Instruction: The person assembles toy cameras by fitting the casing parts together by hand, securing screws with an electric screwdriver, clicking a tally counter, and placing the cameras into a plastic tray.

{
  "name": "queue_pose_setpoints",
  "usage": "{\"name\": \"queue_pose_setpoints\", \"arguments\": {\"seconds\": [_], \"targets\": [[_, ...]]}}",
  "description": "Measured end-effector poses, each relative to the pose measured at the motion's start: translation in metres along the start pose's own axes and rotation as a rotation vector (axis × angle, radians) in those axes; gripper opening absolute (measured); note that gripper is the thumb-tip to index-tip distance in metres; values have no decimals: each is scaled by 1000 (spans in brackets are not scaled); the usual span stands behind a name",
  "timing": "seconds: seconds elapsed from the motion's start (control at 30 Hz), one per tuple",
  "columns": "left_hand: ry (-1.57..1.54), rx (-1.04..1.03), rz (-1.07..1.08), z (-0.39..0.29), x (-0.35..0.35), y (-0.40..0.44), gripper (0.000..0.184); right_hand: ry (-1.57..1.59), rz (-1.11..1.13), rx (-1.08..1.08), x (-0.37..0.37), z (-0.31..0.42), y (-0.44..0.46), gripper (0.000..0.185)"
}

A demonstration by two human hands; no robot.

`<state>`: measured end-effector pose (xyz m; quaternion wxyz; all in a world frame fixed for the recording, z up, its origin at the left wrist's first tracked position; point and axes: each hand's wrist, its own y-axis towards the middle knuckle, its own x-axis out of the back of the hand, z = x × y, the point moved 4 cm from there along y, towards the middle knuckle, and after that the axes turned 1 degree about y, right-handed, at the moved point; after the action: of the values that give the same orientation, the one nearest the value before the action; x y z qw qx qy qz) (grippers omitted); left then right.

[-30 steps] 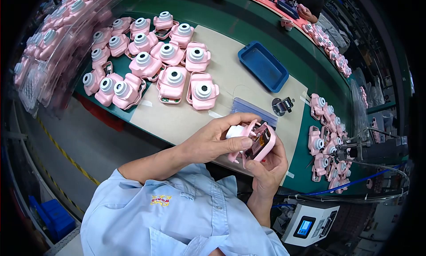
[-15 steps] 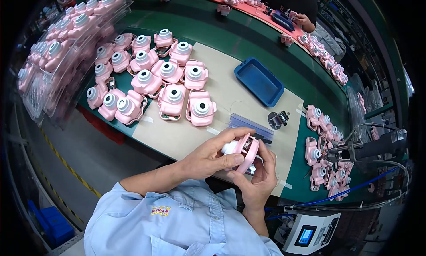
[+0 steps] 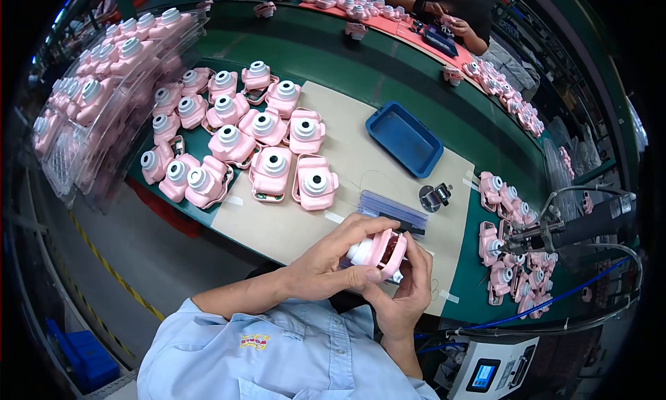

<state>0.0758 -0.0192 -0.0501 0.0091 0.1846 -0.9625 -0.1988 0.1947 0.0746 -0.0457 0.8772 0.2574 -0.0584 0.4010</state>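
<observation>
The pink camera [image 3: 390, 250] is held up just over the near edge of the worktop [image 3: 454, 278], its white lens [image 3: 359, 251] turned toward the left hand [image 3: 326, 262]. A dark gap shows between its shell parts, so a grip from both sides probably steadies the front against the back, and the tilt seems to open the gap to the wearer's view.

Both hands are closed on it. The left comes in from the side, forearm low across the body, with fingers over the far edge and thumb along the near one. The right hand [image 3: 404, 292] rises from below, its wrist bent up, fingers behind the back part and thumb toward the near side; its exact contact points are partly hidden.

Just beyond lie a ridged, clear plastic piece [image 3: 393, 207] and, farther off, a small black device [image 3: 435, 197] and a blue tray [image 3: 406, 140], all on a beige sheet [image 3: 340, 112]. Loosely closed cameras [image 3: 275, 165] are grouped to the left, mostly lens up, which likely lets the unfastened shells rest on their backs. More cameras [image 3: 494, 242] cluster to the right beside a mounted dark tool [image 3: 600, 223]. Across the way, a co-worker's hands [image 3: 458, 27] handle a pink part.
</observation>
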Motion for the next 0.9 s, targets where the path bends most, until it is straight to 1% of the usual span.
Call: {"name": "queue_pose_setpoints", "arguments": {"seconds": [0.03,0.1,0.13,0.2,0.27,0.3,0.37,0.43,0.47,0.53,0.57,0.73,0.87,0.9], "targets": [[40,-29,-7,-3,2,0,61,2,4,5,-1,0,1,79],[83,-58,49,-8,2,1,59,5,27,-11,-3,2,1,80],[126,-63,4,-8,5,1,59,42,66,21,-6,5,2,80],[114,-68,37,-4,3,-1,58,23,12,-52,-8,7,4,78],[132,-68,23,-2,2,-3,58,-18,16,-53,-9,4,3,76],[163,-66,-17,0,3,-4,58,11,53,-34,-12,2,3,76],[145,-51,13,5,-1,-6,58,84,-6,-37,-11,-4,2,75],[176,-118,-11,-1,-3,-6,60,81,17,-15,-14,-5,2,76],[193,-109,-32,-3,-3,-6,60,56,8,0,-14,-5,1,76],[176,-136,-51,-8,-5,-7,62,0,-19,30,-14,-6,1,77],[190,-130,-64,-7,-5,-8,62,15,-6,32,-14,-10,1,77],[171,-135,-93,-5,-7,-5,64,-118,10,125,-11,-17,3,72],[-13,-92,-140,-8,-3,-4,62,-163,41,151,-11,2,6,63],[-11,-88,-139,-9,0,-4,62,-160,40,148,-12,-1,6,63]]}}
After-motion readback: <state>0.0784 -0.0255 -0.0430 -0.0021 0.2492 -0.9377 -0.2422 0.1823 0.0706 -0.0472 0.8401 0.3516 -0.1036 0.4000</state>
